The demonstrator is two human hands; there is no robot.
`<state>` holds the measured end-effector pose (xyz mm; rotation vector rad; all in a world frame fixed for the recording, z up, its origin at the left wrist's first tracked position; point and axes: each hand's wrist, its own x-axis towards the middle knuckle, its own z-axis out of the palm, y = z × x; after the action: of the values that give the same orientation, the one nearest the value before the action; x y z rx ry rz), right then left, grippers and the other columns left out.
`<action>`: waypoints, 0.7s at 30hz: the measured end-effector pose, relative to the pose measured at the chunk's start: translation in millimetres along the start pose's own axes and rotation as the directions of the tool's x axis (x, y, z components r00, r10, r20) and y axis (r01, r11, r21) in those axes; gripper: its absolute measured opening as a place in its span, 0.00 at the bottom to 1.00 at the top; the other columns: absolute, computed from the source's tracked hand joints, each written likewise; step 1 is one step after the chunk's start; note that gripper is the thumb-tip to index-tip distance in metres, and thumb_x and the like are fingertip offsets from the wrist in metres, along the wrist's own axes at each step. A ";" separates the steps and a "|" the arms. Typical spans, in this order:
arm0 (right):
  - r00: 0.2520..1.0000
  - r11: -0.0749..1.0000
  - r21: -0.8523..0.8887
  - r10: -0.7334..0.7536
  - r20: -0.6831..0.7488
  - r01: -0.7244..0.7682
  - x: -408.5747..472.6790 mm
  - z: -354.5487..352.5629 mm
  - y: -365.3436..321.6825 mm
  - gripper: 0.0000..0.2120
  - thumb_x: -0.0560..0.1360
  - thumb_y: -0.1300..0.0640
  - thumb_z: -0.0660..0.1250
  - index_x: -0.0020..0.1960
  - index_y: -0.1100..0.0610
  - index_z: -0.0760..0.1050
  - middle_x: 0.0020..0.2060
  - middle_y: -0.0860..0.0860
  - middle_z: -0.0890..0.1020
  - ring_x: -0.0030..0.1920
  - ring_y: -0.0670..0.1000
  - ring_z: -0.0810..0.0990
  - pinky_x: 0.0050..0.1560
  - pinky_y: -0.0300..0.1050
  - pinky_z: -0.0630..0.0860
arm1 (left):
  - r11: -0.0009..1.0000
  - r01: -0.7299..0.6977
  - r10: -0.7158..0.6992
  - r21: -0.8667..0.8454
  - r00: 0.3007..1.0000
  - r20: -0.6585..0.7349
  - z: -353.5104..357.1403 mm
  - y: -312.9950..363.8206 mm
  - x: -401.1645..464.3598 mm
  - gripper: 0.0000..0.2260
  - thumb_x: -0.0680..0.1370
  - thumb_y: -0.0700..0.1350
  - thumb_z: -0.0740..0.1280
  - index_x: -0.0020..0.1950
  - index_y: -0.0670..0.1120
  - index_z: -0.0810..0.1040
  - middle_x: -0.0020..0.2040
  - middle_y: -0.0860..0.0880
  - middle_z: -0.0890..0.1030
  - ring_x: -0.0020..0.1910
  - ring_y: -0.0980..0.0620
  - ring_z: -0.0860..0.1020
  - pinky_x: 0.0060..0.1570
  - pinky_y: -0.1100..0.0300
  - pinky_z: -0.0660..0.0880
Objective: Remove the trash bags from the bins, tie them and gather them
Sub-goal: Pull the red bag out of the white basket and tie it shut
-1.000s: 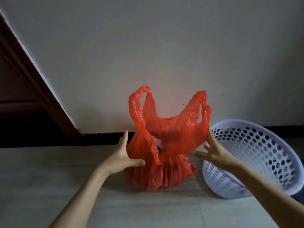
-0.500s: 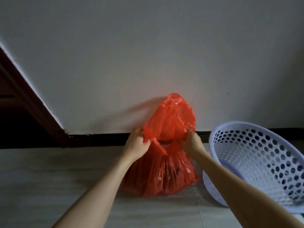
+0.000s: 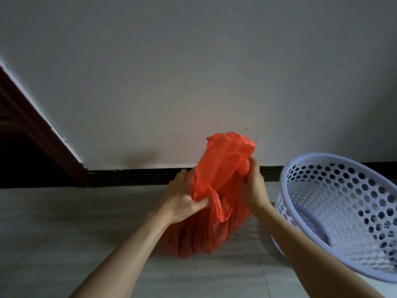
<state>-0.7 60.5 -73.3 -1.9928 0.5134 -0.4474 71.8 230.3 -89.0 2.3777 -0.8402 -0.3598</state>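
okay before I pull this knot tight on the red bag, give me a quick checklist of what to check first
1. Left hand grips bunched plastic: ok.
2. Right hand grips the other side: ok.
3. Red bag out of the white basket, resting on the floor: ok.
4. Bag mouth gathered shut above the hands: ok.
5. Handles crossed into a knot: cannot tell, blurred.
6. Trash sticking out of the mouth: cannot tell.

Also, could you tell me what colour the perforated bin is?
The bin is white with a faint lilac tint, seen in the head view.
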 end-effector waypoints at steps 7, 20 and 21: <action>0.957 0.809 -0.552 -0.039 0.289 0.200 -15.4 -13.1 27.8 0.24 0.75 0.58 0.60 0.70 0.57 0.60 0.57 0.58 0.76 0.54 0.58 0.78 0.54 0.48 0.74 | 0.769 -0.298 0.565 0.565 0.731 -0.382 22.5 -25.4 -8.3 0.07 0.68 0.37 0.55 0.44 0.45 0.67 0.44 0.45 0.73 0.42 0.47 0.70 0.39 0.54 0.72; 0.889 0.537 -0.727 -0.101 0.447 0.428 -13.7 -14.5 51.5 0.29 0.75 0.59 0.56 0.72 0.67 0.52 0.62 0.63 0.70 0.58 0.64 0.72 0.60 0.56 0.69 | 0.577 -0.584 0.688 0.571 0.724 0.045 28.4 -36.4 -23.2 0.17 0.69 0.44 0.59 0.57 0.44 0.73 0.38 0.50 0.78 0.39 0.50 0.74 0.45 0.59 0.67; 0.897 0.538 -0.735 -0.101 0.430 0.413 -13.8 -14.3 49.0 0.26 0.75 0.61 0.56 0.71 0.67 0.55 0.62 0.62 0.69 0.60 0.63 0.70 0.61 0.55 0.66 | 0.578 -0.587 0.661 0.567 0.744 0.097 28.4 -35.6 -25.5 0.19 0.68 0.49 0.61 0.57 0.44 0.75 0.39 0.50 0.77 0.41 0.51 0.72 0.47 0.59 0.66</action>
<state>-27.8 36.7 -112.0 -3.0183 0.1796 0.0135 57.4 256.7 -131.6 2.3392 -1.8588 0.4002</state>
